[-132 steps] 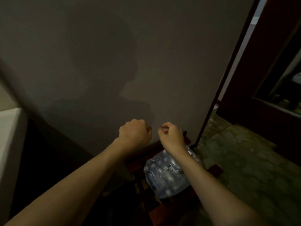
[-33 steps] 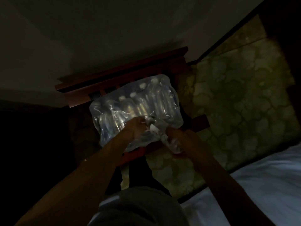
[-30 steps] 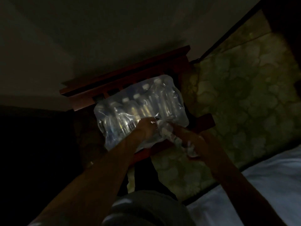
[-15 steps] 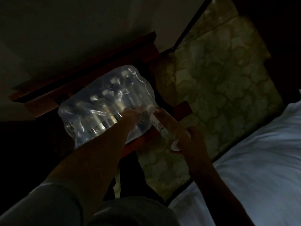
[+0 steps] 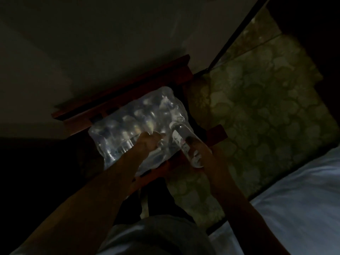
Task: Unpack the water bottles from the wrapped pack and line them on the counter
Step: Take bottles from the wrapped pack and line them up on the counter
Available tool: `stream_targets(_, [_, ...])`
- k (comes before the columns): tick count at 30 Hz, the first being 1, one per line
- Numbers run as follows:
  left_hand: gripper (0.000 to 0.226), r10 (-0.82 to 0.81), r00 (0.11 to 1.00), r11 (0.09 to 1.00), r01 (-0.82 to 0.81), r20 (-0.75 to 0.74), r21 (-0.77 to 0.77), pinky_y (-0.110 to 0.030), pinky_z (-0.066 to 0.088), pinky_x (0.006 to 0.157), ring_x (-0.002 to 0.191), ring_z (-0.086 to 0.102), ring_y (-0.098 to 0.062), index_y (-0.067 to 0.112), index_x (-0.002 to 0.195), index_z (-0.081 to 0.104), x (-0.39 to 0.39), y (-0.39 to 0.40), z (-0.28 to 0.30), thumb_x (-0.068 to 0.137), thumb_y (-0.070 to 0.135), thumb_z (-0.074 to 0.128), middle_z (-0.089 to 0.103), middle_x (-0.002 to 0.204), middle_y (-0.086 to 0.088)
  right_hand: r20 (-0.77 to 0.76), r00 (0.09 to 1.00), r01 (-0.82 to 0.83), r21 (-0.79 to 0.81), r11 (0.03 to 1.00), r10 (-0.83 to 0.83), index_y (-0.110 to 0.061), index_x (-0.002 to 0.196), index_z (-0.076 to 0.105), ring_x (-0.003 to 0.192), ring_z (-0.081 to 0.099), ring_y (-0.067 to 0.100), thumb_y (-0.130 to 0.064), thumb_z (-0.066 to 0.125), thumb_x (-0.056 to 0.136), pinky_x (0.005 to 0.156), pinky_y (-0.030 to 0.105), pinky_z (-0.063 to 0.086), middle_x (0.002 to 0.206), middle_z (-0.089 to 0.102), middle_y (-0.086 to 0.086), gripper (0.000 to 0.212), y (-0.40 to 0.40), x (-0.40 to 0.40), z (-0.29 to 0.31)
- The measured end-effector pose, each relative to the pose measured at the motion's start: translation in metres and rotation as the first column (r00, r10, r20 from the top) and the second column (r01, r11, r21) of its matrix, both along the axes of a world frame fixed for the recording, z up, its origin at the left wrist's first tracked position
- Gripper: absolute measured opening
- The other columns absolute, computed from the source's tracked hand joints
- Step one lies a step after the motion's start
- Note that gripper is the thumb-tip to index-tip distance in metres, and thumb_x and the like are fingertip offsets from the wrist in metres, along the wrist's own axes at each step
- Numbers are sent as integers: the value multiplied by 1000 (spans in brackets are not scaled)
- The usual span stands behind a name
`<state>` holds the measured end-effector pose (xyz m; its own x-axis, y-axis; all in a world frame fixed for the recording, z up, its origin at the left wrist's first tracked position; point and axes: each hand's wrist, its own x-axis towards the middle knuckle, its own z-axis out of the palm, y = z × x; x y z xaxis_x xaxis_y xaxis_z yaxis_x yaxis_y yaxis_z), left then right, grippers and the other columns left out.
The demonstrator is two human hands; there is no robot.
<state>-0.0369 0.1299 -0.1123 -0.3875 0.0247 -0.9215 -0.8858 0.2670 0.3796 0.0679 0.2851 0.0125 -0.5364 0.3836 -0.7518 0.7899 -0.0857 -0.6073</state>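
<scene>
The scene is very dark. A clear plastic-wrapped pack of water bottles (image 5: 136,124) lies on a reddish wooden chair (image 5: 127,94) below me. My left hand (image 5: 147,143) grips the torn wrap at the pack's near edge. My right hand (image 5: 202,153) is shut around a single clear water bottle (image 5: 181,139) with a white label, held tilted just outside the pack's right end, cap pointing away from me. Several bottle caps show dimly through the wrap.
A plain wall (image 5: 92,43) rises behind the chair. Green patterned floor tiles (image 5: 257,107) spread to the right. A white bed sheet (image 5: 294,199) fills the lower right corner. My grey-clothed knee (image 5: 156,236) sits at the bottom. The left side is black shadow.
My right hand has drawn one bottle out of the torn wrap, and it now stands clear of the pack's right end. My left hand stays on the wrap. The view has shifted.
</scene>
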Motion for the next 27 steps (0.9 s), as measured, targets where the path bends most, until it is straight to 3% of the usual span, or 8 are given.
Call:
stream_targets(3, [29, 87, 995, 991, -92, 58, 93, -31, 53, 69, 98, 59, -23, 6, 107, 67, 7, -17, 30, 82, 19, 75, 67, 101, -8, -14, 1000, -15, 10, 1000, 15, -15, 116, 61, 99, 67, 28, -65, 67, 68, 86, 50, 56, 109, 68, 7, 70, -3, -3, 2])
stream_targets(6, [31, 14, 995, 991, -27, 96, 130, -33, 56, 72, 85, 61, -18, 7, 110, 66, 18, -29, 62, 85, 23, 74, 64, 103, -8, -45, 998, 40, -51, 998, -43, -7, 116, 60, 83, 67, 19, -45, 66, 83, 63, 30, 58, 104, 66, 8, 50, -8, -3, 5])
stream_targets(8, [30, -18, 994, 995, 7, 112, 95, -33, 56, 73, 75, 62, -17, 3, 103, 68, 28, -38, 80, 84, 26, 74, 66, 95, -10, -14, 994, 111, -59, 992, -112, -10, 109, 61, 81, 67, 18, -51, 73, 71, 61, 29, 54, 101, 67, 6, 57, -14, -3, 3])
stream_targets(10, [28, -2, 991, 995, -11, 133, 99, -31, 56, 66, 75, 63, -18, 4, 97, 68, 38, -52, 93, 85, 29, 73, 67, 91, -10, 52, 978, 205, -82, 975, -201, -9, 107, 60, 84, 66, 20, -61, 80, 50, 61, 30, 51, 97, 66, 6, 79, -22, -4, 0])
stream_targets(15, [41, 95, 990, 983, -111, 108, 148, -26, 53, 53, 76, 65, -23, 6, 108, 66, 63, -96, 113, 79, 33, 77, 68, 96, -12, 33, 975, 223, -97, 970, -221, -10, 122, 58, 92, 67, 23, -46, 75, 72, 58, 27, 57, 111, 65, 10, 64, -54, 6, 15])
stream_targets(19, [39, 153, 986, 953, -164, 65, 254, -30, 55, 66, 91, 67, -26, 9, 107, 70, 77, -120, 137, 76, 33, 78, 71, 105, -14, -16, 989, 146, -134, 980, -149, -14, 129, 52, 94, 69, 21, -48, 74, 76, 74, 33, 60, 114, 66, 7, 67, -88, 17, 31])
stream_targets(23, [31, 175, 984, 920, -158, -14, 359, -44, 54, 95, 99, 68, -27, 12, 102, 74, 93, -141, 159, 79, 33, 75, 75, 100, -8, -107, 983, 123, -206, 971, -147, -18, 129, 54, 100, 69, 25, -44, 73, 79, 78, 36, 61, 122, 64, 8, 60, -111, 24, 48])
stream_targets(27, [33, 233, 968, 856, -157, -96, 492, -40, 57, 85, 99, 69, -23, 9, 106, 73, 104, -158, 186, 80, 29, 75, 73, 110, -13, -310, 950, -43, -223, 974, -29, -35, 111, 66, 114, 62, 29, -39, 67, 85, 82, 36, 59, 134, 51, 10, 26, -124, 31, 76])
